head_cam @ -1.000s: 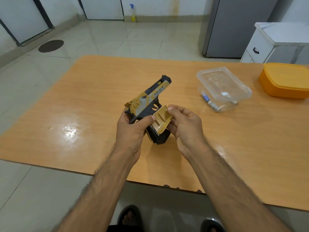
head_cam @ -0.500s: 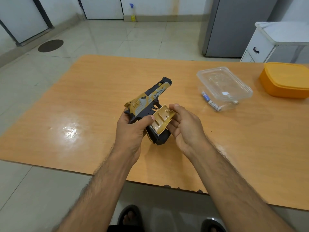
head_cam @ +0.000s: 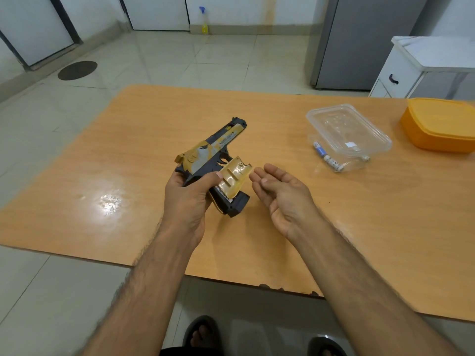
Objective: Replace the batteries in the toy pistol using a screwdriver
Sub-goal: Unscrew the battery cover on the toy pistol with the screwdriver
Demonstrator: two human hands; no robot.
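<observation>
My left hand (head_cam: pixel 189 199) grips the gold and black toy pistol (head_cam: pixel 213 150) by its rear, muzzle pointing away over the table. A gold grip cover (head_cam: pixel 234 176) lies loose and tilted on the grip, pinned under my left thumb, with the battery slot partly showing beneath it. My right hand (head_cam: pixel 282 199) hovers just right of the cover, palm up, fingers slightly apart, holding nothing. Two batteries (head_cam: pixel 327 156) lie inside the clear plastic box (head_cam: pixel 347 136) at the right. No screwdriver is in view.
The wooden table (head_cam: pixel 128 150) has a chipped front edge (head_cam: pixel 288 289). An orange lidded container (head_cam: pixel 440 124) stands at the far right. A grey fridge (head_cam: pixel 365 42) and a white cabinet (head_cam: pixel 411 70) stand beyond the table. My feet in sandals show below.
My right hand has let go of the gold grip cover and drawn back to the right, opening palm up. The cover stays on the grip under my left thumb.
</observation>
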